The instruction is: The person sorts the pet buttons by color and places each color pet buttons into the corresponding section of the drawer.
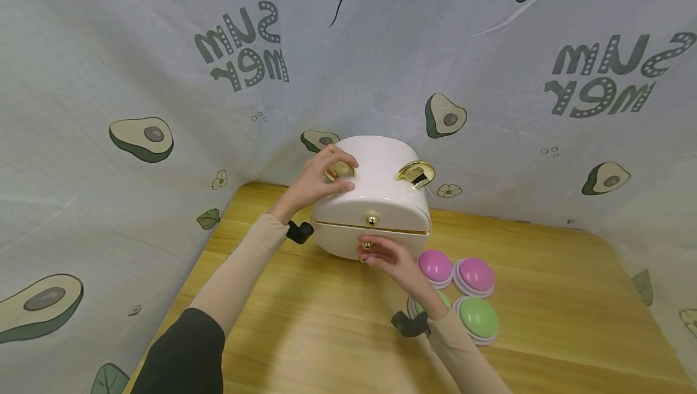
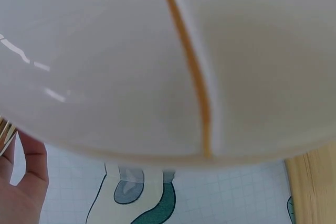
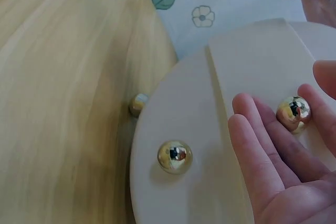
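A glossy white rounded box [image 1: 381, 155] with two drawer fronts stands on the wooden table [image 1: 321, 333]. My left hand [image 1: 321, 176] curls round the left gold ear [image 1: 339, 171] on its top, thumb in front and fingers over it. The right gold ear [image 1: 416, 172] is free. An upper gold knob [image 1: 372, 219] and a lower gold knob [image 1: 367, 245] sit on the front. My right hand [image 1: 396, 264] is at the lower front, fingers and thumb apart beside the knobs; contact is not clear. In the right wrist view both knobs show, one gold knob [image 3: 294, 114] just behind the fingers.
To the right of the box are two pink domes [image 1: 476, 275] and two green domes [image 1: 479, 317] on white bases, one green dome partly behind my right wrist. A printed cloth [image 1: 370, 79] hangs behind the box. A gold foot [image 3: 138, 105] shows under the box.
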